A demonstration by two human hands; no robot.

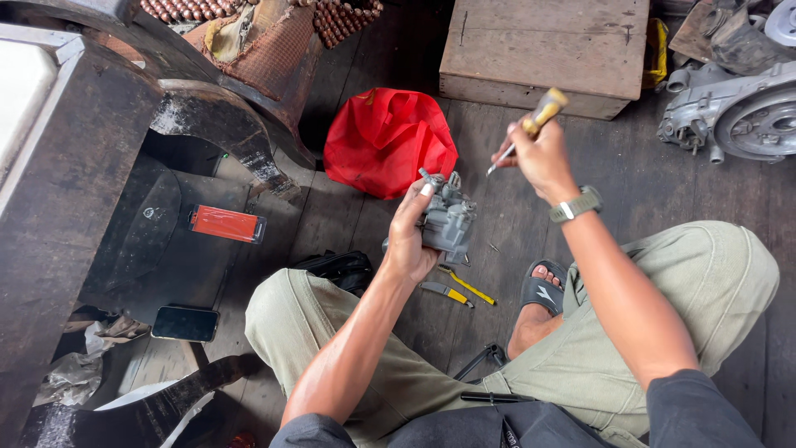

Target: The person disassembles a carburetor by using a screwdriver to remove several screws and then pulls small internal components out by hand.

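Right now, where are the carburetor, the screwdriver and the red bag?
carburetor [449, 220], head view, grey body
screwdriver [543, 110], head view, yellow handle
red bag [385, 141], head view, middle of the cloth

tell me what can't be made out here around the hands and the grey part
Head view only:
- Grey metal part: its near side is hidden by the left hand.
- Screwdriver: the middle of it is covered by the right hand; its tip is too small to tell its type.
- Engine casing: cut off by the right edge.
- Tools on the floor: partly hidden behind the left hand.
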